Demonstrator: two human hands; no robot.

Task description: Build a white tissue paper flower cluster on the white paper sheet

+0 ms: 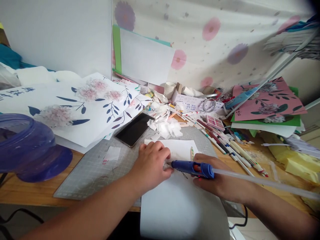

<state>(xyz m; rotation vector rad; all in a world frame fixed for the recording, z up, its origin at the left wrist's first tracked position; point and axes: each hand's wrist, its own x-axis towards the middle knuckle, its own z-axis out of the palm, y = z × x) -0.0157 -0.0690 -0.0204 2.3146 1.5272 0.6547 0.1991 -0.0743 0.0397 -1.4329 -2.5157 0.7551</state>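
In my right hand is a blue hot glue gun, gripped around its body, with a long translucent glue stick sticking out of its back end. Its nozzle points left and meets the fingertips of my left hand. My left fingers are curled in a pinch, and a small pale thing between them is mostly hidden. Both hands are over a white sheet of paper, which hangs past the table's front edge.
A grey cutting mat lies under a black phone and paper scraps. Pens spread to the right. Flower-decorated sheets and a purple plastic container stand left; a pink flower card lies right.
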